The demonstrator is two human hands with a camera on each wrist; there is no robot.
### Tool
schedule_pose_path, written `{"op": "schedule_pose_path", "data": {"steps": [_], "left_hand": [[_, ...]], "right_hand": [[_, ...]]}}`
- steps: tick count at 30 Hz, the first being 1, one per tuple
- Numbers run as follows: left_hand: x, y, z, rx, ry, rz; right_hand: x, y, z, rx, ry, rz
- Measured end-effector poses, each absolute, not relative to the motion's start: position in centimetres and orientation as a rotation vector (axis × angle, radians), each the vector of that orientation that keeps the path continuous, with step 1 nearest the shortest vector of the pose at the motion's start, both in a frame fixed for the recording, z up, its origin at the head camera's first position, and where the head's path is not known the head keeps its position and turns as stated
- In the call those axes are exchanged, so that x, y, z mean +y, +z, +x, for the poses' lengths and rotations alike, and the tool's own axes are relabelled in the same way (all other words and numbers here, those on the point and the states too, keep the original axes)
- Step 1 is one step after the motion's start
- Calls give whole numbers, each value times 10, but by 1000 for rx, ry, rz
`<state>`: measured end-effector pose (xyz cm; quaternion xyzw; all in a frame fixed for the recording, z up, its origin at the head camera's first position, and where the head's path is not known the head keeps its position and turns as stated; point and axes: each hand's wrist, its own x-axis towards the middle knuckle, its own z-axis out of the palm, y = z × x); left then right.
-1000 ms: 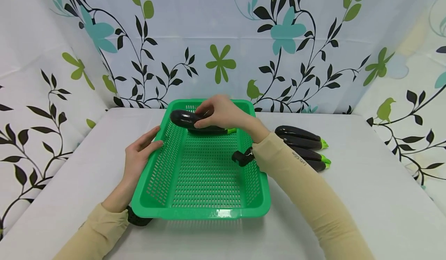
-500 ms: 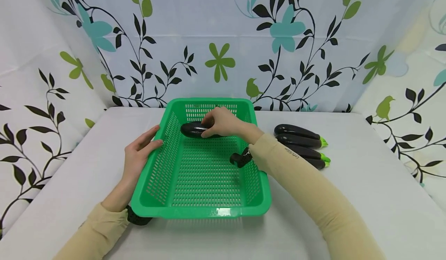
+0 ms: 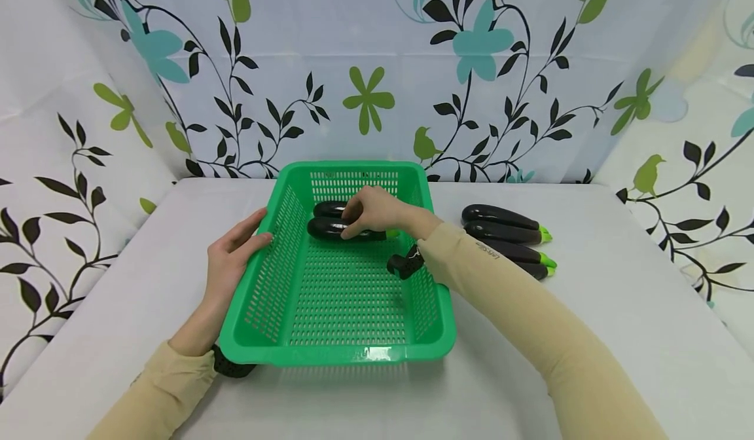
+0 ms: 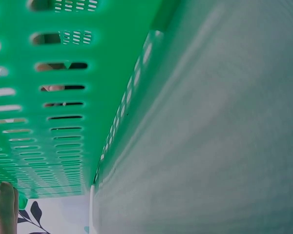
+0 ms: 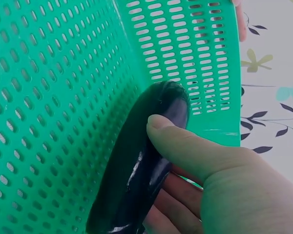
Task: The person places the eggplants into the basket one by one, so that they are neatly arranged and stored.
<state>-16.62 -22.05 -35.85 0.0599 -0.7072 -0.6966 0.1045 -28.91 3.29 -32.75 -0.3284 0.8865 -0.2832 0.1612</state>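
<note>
In the head view, my right hand (image 3: 379, 212) is inside the green plastic basket (image 3: 337, 355), holding a glossy black eggplant (image 3: 322, 228) low near the far end. The right wrist view shows the thumb laid across this eggplant (image 5: 132, 170) and the fingers round its other side. Just behind it lies a second eggplant (image 3: 328, 209), partly hidden by the hand. My left hand (image 3: 228, 256) rests against the basket's left rim, its fingers fairly straight. A finger (image 4: 7, 204) of it shows beside the perforated basket wall (image 4: 102, 58) in the left wrist view.
Several more eggplants (image 3: 501, 216) with green stems lie in a stack right of the basket, partly behind the right sleeve (image 3: 518, 315). A white cloth covers the table (image 3: 618, 309). Leaf-patterned curtains (image 3: 377, 34) stand behind and at both sides.
My right hand has lowered its eggplant into the basket and toward me, so the one behind shows apart from it. The left hand stays at the rim.
</note>
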Motion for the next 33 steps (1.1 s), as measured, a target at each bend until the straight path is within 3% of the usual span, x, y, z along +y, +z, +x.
{"op": "schedule_pose_path", "data": {"steps": [33], "left_hand": [[-220,-357,-168,-2091,-2044,184]], "right_hand": [[36,-326,-293,2622,-890,-814]]}}
